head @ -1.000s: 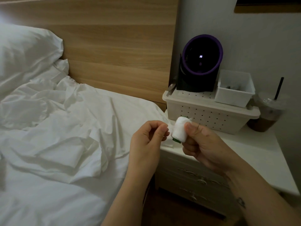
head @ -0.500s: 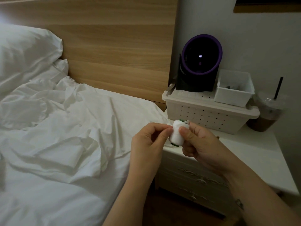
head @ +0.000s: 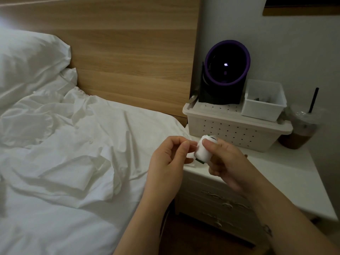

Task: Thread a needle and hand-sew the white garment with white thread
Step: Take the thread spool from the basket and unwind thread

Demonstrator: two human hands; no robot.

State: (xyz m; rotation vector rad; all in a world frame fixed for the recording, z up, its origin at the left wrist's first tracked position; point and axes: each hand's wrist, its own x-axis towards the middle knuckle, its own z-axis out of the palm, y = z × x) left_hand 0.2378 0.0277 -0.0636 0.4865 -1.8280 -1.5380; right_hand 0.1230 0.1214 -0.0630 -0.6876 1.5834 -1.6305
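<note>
One white thread spool [head: 202, 151] in right hand [head: 227, 163]; purple device's [head: 227, 70] glowing digits unreadable.

The left hand [head: 169, 159] has closed in on the spool of white thread [head: 201, 151]. A second ago a clear gap lay between them; now its pinched thumb and forefinger sit right against the spool's left side. The right hand [head: 226, 162] has brought the spool slightly lower and tipped it more upright.

matt wooden headboard [head: 128, 52], crumpled cloth garment [head: 73, 144]
</note>
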